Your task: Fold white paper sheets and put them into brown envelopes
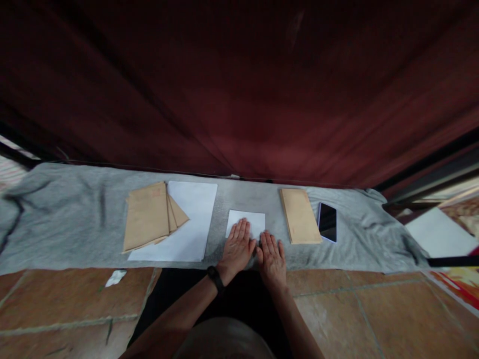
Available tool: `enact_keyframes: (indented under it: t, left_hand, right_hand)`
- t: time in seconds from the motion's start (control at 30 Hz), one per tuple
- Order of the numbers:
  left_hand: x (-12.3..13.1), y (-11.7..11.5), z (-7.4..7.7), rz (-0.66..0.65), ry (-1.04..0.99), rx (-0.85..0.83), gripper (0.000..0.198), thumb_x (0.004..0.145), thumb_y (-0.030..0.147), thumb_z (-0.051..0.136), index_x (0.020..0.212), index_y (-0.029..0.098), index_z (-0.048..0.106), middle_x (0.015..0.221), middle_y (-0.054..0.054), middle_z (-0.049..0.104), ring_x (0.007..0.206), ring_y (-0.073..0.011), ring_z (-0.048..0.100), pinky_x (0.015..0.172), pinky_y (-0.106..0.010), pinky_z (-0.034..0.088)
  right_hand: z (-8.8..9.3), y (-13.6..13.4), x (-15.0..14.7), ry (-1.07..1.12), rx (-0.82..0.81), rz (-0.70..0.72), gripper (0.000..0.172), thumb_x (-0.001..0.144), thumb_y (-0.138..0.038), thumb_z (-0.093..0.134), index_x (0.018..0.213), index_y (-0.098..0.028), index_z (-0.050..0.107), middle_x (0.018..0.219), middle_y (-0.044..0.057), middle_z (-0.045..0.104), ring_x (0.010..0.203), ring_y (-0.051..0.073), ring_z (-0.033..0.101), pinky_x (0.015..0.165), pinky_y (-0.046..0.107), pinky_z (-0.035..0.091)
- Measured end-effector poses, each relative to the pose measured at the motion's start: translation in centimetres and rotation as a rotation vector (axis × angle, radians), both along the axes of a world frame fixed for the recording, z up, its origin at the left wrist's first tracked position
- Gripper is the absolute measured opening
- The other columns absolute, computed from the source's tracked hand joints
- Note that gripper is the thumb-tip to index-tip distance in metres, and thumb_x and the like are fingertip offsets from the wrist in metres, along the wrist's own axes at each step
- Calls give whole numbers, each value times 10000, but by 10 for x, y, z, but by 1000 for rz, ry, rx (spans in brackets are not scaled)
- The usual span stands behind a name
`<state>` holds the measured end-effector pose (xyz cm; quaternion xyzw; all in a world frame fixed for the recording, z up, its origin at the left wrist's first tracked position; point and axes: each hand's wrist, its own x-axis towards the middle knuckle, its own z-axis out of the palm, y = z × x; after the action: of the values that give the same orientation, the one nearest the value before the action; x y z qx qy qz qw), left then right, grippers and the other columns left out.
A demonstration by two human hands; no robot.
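A small white sheet of paper (239, 215), perhaps folded, lies flat on the grey cloth in front of me. My left hand (238, 245) rests palm down on it, fingers stretched out, covering its lower middle. At the paper's lower right corner, my right hand (271, 255) lies flat with its fingertips at the edge; whether it presses on paper or cloth I cannot tell. A dark band circles my left wrist. Left of my hands are large white sheets (192, 214), partly under a fanned pile of brown envelopes (147, 214). To the right sits a neat stack of brown envelopes (301, 217).
A phone (328, 222) with a dark screen lies right of the envelope stack. The grey cloth (86, 214) covers a long narrow surface, backed by a dark red hanging sheet (239, 99). Below are floor tiles (329, 314) with a white scrap (116, 277).
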<state>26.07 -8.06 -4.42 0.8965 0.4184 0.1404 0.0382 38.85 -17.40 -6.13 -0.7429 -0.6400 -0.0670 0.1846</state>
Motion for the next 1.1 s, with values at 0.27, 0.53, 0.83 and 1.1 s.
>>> enact_keyframes:
  t: [0.27,0.53,0.83,1.1]
  left_hand:
    - [-21,14,-9,141,10,6,637,1010,329,324,1568,34,242,1606,-200,329,1521,-272,252,1235,-497,245]
    - [-24,14,-8,88,87,2,624,954,162,343,1566,60,279,1627,-195,290,1537,-288,192,1236,-525,221]
    - [-21,13,-4,109,56,-4,588,1002,243,332,1554,44,294,1609,-206,326,1529,-290,222,1234,-516,231]
    - [-20,14,4,151,63,-39,571,1017,346,356,1527,89,375,1602,-172,357,1521,-287,256,1244,-522,206]
  right_hand:
    - [8,14,-5,76,-12,-30,504,1073,-352,300,1489,-126,474,1504,130,515,1431,280,434,1216,514,226]
    - [24,66,-27,143,-113,165,488,1075,-384,305,1515,-227,446,1539,58,480,1448,247,408,1230,505,198]
    - [8,67,-17,99,-81,64,513,1072,-371,308,1526,-161,418,1563,104,436,1461,258,382,1216,500,210]
    - [1,58,1,52,-45,-35,527,1069,-350,308,1530,-113,397,1562,156,433,1452,290,381,1189,517,229]
